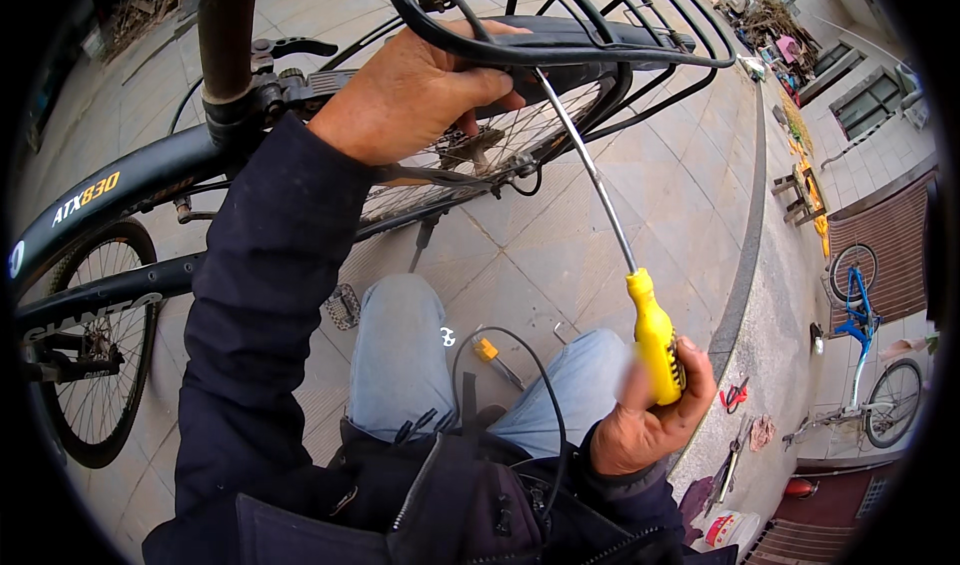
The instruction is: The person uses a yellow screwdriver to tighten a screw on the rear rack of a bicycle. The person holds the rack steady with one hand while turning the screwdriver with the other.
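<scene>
My right hand (pixel 655 410) holds a long screwdriver by its yellow handle (pixel 655 340). The screwdriver's steel shaft (pixel 590 170) slants up and left, its far end reaching the underside of the black rear rack (pixel 665 57). Under the rack's front bend, my left hand (pixel 420 90) is closed around the front part of the black rear mudguard (pixel 590 33), thumb below and fingers above. Part of those fingers is hidden behind the rack tube. Whatever the screwdriver's tip touches is too small to make out. The spoked rear wheel (pixel 570 110) shows beneath the mudguard.
The black bicycle frame (pixel 130 180) runs along my left, with its other wheel (pixel 100 345) below. Between my knees, a yellow-handled tool (pixel 487 350) lies on the paving. Red-handled pliers (pixel 735 395) and long metal tools (pixel 733 460) lie to the right. A blue bicycle (pixel 857 315) stands farther off.
</scene>
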### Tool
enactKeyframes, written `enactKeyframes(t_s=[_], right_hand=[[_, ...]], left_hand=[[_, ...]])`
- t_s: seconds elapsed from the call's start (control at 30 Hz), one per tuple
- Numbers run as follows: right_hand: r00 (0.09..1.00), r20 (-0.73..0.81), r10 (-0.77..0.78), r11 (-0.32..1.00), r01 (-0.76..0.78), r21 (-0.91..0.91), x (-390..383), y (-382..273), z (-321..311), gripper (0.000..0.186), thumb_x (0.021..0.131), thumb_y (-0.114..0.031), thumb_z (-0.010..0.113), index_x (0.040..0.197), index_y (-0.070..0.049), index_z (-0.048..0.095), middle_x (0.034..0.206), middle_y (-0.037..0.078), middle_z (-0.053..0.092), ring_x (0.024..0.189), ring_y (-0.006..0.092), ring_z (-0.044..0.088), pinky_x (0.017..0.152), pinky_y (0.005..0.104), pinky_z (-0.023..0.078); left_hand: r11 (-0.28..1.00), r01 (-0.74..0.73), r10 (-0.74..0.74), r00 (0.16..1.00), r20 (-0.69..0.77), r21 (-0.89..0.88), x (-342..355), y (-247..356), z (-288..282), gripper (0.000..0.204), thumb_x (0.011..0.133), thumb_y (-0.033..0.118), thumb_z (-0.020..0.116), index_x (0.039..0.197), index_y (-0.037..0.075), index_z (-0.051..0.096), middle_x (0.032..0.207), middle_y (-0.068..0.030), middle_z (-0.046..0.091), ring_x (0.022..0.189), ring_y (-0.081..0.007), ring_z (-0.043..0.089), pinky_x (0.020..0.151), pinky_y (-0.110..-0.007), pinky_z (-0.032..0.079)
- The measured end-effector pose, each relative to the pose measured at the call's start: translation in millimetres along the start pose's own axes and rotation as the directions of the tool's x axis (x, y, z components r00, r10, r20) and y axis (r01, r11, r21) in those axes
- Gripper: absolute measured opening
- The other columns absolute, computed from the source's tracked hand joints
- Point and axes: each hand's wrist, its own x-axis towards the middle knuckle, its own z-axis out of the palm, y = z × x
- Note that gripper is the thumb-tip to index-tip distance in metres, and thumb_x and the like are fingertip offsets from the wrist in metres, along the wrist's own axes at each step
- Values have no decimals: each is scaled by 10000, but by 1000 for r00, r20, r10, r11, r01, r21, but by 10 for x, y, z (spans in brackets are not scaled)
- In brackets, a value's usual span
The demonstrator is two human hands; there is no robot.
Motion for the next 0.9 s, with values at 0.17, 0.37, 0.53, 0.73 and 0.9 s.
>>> enactKeyframes(t_s=[0.17,0.37,0.53,0.73,0.9], right_hand=[[966,58,251,958,-256,127,12,-71,-41,364,875,-114,592,1183,-3,433,1020,116,509,785,145,538,729,242,448],[736,397,548,572,-676,464,144,-100,-113,433,932,-353,492,1167,6,435,746,102,525,436,74,377,388,203,307],[544,567,618,287,-828,481,236,-80,-160,424,899,-311,549,1166,-13,409,694,67,490,444,58,370,383,189,297],[884,279,374,855,-446,266,44,62,-160,437,804,-79,657,1147,-24,391,820,51,531,586,58,467,523,176,378],[848,231,478,779,-530,335,92,-120,-87,375,808,-36,639,1115,-17,424,827,76,554,579,68,476,521,184,387]], left_hand=[[1000,-1,1,1000,2,1,0,4,9,360,892,46,524,1251,56,519,1061,-105,641,931,-157,643,559,-190,483],[1000,-19,19,1000,22,0,5,-24,-16,376,893,81,515,1268,60,503,1032,-97,633,916,-148,632,588,-211,490],[1000,-5,5,1000,15,11,2,-4,-1,361,891,41,515,1252,52,518,1063,-108,640,936,-156,640,560,-189,481],[1000,9,-9,1000,3,10,2,-1,13,367,886,40,519,1253,53,518,1056,-108,643,931,-153,641,563,-186,479],[999,-8,8,1000,7,34,-8,-8,2,381,889,119,529,1266,67,511,979,-78,643,867,-118,616,616,-228,489]])
